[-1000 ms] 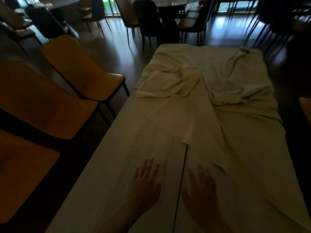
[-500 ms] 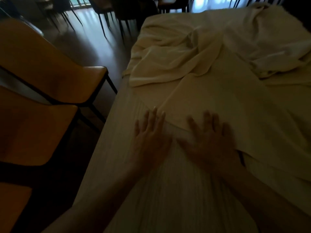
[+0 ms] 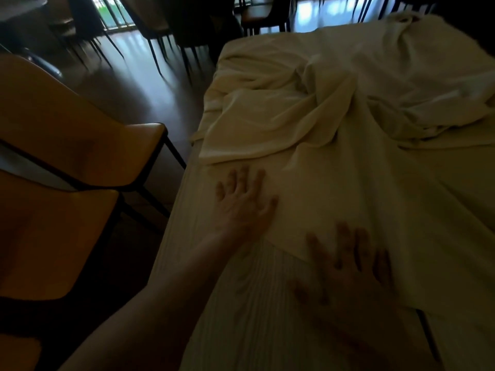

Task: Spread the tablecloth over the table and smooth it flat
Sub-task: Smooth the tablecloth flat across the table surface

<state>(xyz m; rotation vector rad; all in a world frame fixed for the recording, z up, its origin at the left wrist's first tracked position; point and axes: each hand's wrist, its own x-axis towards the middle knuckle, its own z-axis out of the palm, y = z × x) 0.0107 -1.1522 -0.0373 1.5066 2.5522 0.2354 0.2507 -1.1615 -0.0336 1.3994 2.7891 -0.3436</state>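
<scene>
A cream tablecloth (image 3: 348, 167) lies rumpled over the long pale table (image 3: 235, 303), bunched in folds at the far end and folded back in a diagonal flap near me. My left hand (image 3: 245, 204) lies flat with fingers spread at the flap's left edge, partly on the ribbed table surface. My right hand (image 3: 348, 266) presses flat with spread fingers on the flap's near corner. Neither hand grips the cloth. The room is dim.
Two tan chairs (image 3: 80, 145) with black frames stand close along the table's left side. Dark chairs (image 3: 171, 30) and another table sit beyond on the glossy dark floor. A dark seam (image 3: 428, 333) runs down the tabletop at the lower right.
Both hands slid forward along the table from its near end onto the cloth's folded flap. My left hand went further ahead than the right. The view moved closer to the bunched cloth.
</scene>
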